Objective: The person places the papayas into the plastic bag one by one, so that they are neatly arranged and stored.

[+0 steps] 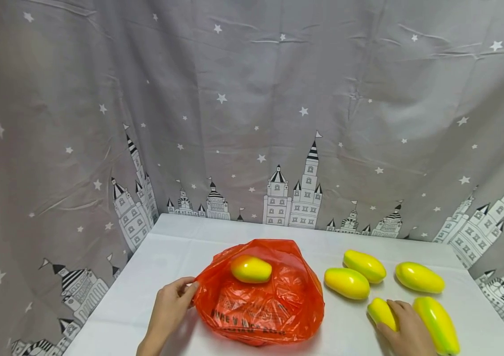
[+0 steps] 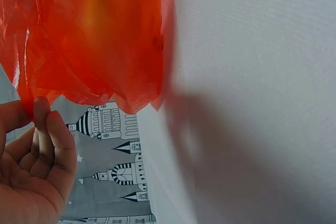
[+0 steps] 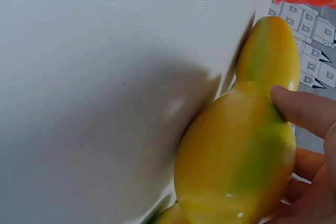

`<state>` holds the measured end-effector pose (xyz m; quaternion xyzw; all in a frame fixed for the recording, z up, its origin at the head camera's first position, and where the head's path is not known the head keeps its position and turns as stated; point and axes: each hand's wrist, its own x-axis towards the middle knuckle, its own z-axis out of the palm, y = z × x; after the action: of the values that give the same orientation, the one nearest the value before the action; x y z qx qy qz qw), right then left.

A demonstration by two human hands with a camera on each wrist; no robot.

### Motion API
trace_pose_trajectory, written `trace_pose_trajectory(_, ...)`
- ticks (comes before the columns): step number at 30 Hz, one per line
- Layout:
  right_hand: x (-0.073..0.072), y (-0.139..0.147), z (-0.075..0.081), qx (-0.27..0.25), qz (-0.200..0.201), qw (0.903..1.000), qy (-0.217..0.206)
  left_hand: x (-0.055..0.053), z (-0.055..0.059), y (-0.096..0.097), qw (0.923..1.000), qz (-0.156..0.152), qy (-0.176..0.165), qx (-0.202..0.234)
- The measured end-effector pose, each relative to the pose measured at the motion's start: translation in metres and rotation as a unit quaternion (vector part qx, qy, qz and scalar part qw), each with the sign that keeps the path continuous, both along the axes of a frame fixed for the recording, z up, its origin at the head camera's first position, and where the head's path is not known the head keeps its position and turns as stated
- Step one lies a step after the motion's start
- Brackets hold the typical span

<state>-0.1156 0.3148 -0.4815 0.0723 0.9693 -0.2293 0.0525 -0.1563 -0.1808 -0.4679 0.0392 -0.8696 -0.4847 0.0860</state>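
Observation:
In the head view my left hand [image 1: 169,306] pinches the left rim of a red plastic bag [image 1: 269,306] between thumb and fingers. The bag lies mouth towards me with dark printing, and one yellow fruit [image 1: 252,269] rests in it. My right hand [image 1: 407,331] grips an oblong yellow-green fruit [image 1: 382,314], shaped like a mango, on the table. In the right wrist view the thumb lies on this fruit [image 3: 236,156], with fingers curled at its far side. Just right of that hand is another such fruit [image 1: 436,324].
Behind the right hand lie more such fruits: one near the bag [image 1: 346,283], one just behind it [image 1: 365,265] and one farther right [image 1: 420,277]. The white table [image 1: 180,242] backs onto a grey curtain [image 1: 252,99] printed with castles and stars.

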Motion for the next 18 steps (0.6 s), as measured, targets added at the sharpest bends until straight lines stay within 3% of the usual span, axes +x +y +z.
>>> trace_pose_trajectory(7,0.003,0.002,-0.007,-0.020,-0.013,0.9992,-0.031,0.000,0.001,0.001,1.0000,-0.001,-0.005,0.003)
trace_pose_trajectory(18,0.004,0.002,-0.011,-0.016,-0.017,0.9994,-0.025,-0.001,-0.003,0.000,1.0000,0.001,-0.008,-0.005)
